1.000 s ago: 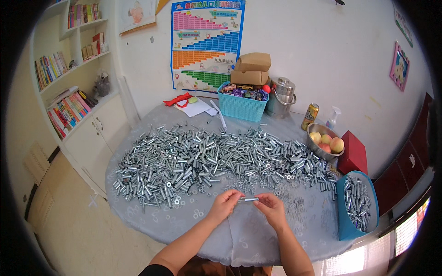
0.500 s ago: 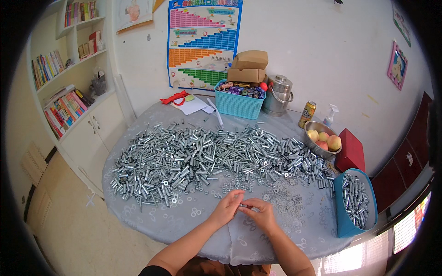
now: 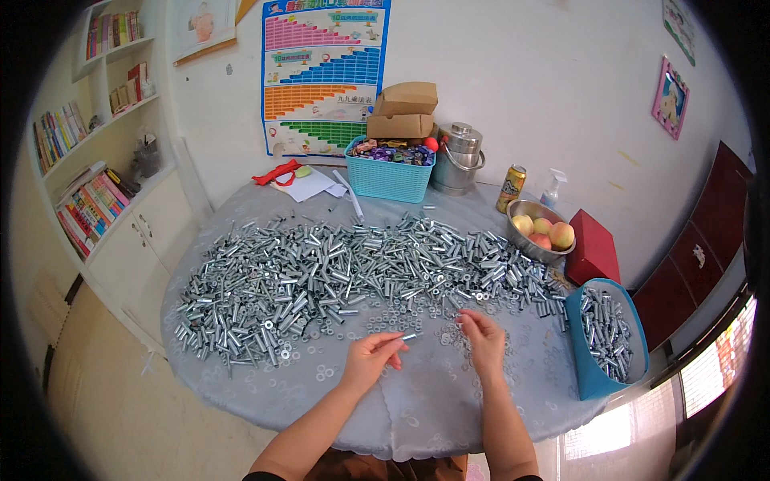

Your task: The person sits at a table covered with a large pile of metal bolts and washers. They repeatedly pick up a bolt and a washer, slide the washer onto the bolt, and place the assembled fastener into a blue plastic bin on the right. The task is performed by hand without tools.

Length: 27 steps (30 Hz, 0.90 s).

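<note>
Your left hand [image 3: 370, 357] comes up from the near edge on a bare forearm angled toward the far right, its fingers curled and pinched closed on a short metal bolt [image 3: 406, 337] whose tip pokes out to the right of your fingertips, just above the grey tablecloth [image 3: 417, 409]. Your right hand [image 3: 484, 341] rises almost straight from the near edge, the wrist bent a little left, with its fingertips drawn together over the loose washers [image 3: 385, 319] scattered in front of you; whether it has one pinched is too small to tell. The two hands sit near each other but apart, the bolt's tip pointing into the gap between them. Just beyond both hands, a broad heap of bolts [image 3: 337, 268] runs left to right across the middle of the round table, thickest on the left. On the near right edge, well to the right of your right hand, a blue bin [image 3: 589, 373] holds more bolts standing and leaning inside it. Farther right and back sit a steel bowl of fruit [image 3: 539, 235] and a red box [image 3: 595, 247] beside it. At the far side stand a teal basket [image 3: 389, 178] with brown cardboard boxes [image 3: 405, 110] behind it, a steel pot [image 3: 457, 159] and a drinks can [image 3: 511, 187].
</note>
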Available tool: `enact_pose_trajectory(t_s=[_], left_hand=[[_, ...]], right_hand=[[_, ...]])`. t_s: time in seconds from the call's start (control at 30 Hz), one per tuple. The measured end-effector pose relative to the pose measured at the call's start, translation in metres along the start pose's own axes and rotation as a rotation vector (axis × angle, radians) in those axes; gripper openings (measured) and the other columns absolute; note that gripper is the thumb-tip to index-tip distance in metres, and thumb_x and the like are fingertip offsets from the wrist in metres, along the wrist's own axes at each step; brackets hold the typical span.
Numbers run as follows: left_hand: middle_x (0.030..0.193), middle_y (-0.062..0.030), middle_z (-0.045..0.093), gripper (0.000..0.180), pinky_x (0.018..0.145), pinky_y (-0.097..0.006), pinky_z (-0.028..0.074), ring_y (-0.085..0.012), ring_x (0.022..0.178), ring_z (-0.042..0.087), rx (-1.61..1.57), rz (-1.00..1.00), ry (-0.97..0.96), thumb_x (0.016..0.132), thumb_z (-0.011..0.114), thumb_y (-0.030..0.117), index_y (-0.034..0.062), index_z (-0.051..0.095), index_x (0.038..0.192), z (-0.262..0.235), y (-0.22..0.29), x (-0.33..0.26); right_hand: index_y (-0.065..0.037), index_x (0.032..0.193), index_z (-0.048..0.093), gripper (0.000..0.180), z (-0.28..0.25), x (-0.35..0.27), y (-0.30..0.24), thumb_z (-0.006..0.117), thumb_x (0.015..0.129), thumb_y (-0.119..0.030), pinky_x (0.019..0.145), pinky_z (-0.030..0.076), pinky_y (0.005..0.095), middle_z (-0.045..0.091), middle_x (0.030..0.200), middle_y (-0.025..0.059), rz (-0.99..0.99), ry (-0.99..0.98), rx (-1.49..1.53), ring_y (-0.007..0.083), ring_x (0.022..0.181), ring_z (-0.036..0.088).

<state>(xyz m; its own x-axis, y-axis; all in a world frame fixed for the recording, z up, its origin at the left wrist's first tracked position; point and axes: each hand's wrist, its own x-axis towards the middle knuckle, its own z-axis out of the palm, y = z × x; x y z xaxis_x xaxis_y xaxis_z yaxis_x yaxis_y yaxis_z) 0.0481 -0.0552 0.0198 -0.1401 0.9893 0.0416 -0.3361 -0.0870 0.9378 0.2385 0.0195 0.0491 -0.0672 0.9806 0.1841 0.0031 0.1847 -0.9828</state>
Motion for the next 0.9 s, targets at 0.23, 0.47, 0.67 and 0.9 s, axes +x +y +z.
enact_pose_trajectory(t_s=[0.23, 0.47, 0.67, 0.9], left_hand=[[0.085, -0.0118, 0.064, 0.019, 0.053, -0.025, 0.051, -0.0113, 0.057, 0.057, -0.054, -0.037, 0.052, 0.085, 0.057, 0.006, -0.0023, 0.059, 0.101, -0.001, 0.000, 0.002], [0.085, -0.0135, 0.064, 0.020, 0.051, -0.025, 0.051, -0.0119, 0.055, 0.057, -0.053, -0.021, 0.086, 0.084, 0.058, 0.007, -0.0036, 0.059, 0.101, -0.001, 0.001, 0.003], [0.084, -0.0142, 0.064, 0.019, 0.050, -0.025, 0.050, -0.0119, 0.055, 0.057, 0.015, -0.049, 0.085, 0.084, 0.057, 0.005, -0.0042, 0.059, 0.101, 0.003, 0.003, 0.001], [0.082, -0.0142, 0.064, 0.016, 0.048, -0.025, 0.050, -0.0110, 0.054, 0.056, 0.082, -0.020, 0.070, 0.083, 0.056, 0.004, -0.0044, 0.060, 0.096, 0.003, 0.000, 0.001]], right_hand=[[-0.007, 0.087, 0.068, 0.020, -0.013, 0.003, 0.014, 0.071, 0.069, -0.017, 0.063, 0.047, 0.0313, 0.062, 0.079, 0.0094, -0.167, -0.163, -0.679, 0.0222, 0.067, 0.058], [-0.007, 0.084, 0.068, 0.023, -0.014, 0.001, 0.024, 0.073, 0.066, -0.020, 0.063, 0.047, 0.0319, 0.061, 0.079, 0.0087, -0.173, -0.209, -0.761, 0.0226, 0.070, 0.058], [-0.008, 0.084, 0.068, 0.023, -0.020, 0.006, 0.033, 0.072, 0.066, -0.022, 0.065, 0.047, 0.0324, 0.061, 0.077, 0.0081, -0.244, -0.226, -0.817, 0.0233, 0.071, 0.058], [-0.009, 0.083, 0.069, 0.014, -0.022, 0.011, 0.040, 0.066, 0.073, -0.018, 0.069, 0.047, 0.0336, 0.064, 0.079, 0.0085, -0.386, -0.237, -0.796, 0.0231, 0.076, 0.059]])
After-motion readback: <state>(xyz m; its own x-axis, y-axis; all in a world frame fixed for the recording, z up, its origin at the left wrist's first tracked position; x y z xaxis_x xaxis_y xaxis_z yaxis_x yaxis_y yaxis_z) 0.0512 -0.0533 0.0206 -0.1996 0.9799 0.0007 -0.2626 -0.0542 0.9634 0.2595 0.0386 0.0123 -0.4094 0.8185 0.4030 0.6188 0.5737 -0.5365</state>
